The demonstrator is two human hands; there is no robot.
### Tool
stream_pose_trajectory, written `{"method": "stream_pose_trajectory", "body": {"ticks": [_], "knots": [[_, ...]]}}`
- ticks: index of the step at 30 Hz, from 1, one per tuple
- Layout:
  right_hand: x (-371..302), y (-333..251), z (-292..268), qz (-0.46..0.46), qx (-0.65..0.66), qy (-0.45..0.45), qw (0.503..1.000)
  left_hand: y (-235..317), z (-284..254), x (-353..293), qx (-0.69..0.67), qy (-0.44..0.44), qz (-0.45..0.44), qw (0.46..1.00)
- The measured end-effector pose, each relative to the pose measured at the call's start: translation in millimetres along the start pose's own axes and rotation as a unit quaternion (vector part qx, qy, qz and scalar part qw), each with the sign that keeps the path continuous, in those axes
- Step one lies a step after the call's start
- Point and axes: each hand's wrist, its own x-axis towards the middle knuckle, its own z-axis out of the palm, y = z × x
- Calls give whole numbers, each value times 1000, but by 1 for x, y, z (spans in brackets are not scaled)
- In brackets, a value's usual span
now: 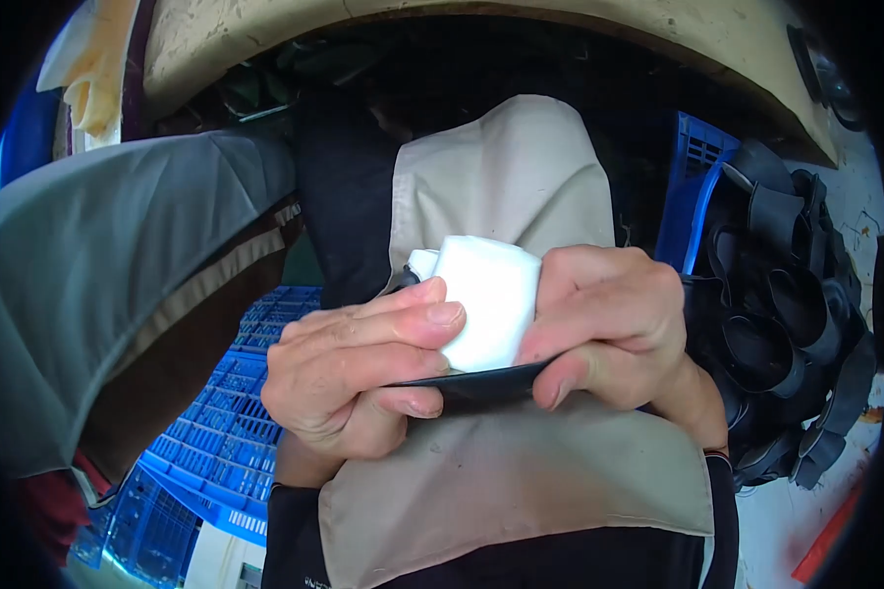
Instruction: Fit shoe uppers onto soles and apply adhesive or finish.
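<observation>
Both hands are together over my lap around a smooth white block (491, 304) with rounded edges, its kind unclear. A black flexible strip (481, 384) runs across its near edge, between my fingers and thumbs. My left hand (354, 368) presses its fingers on the block's left side, with the thumb under the strip. On the right, my right hand (609, 324) is closed, its curled fingers against the block and its thumb at the strip's right end. A small white part with something dark beside it (421, 263) shows behind my left fingertips; its link to the block is hidden.
A beige cloth (521, 481) covers my lap. To my right, a pile of black looped bands (771, 304) lies beside a blue crate (699, 147). Blue slatted crates (221, 422) stand at left, near a grey cloth (128, 236). A worn table edge (481, 8) curves across the far side.
</observation>
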Motion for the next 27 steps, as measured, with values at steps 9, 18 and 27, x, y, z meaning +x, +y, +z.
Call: {"method": "stream_pose_trajectory", "body": {"ticks": [9,18,27], "knots": [[4,-6,-41,76,112,8,991,-21,35,41,-66,-38,66,995],[40,-38,-14,72,121,-40,989,20,-2,64,-29,12,39,999],[23,-68,24,-93,-44,157,982,72,9,52,-21,80,-74,994]]}}
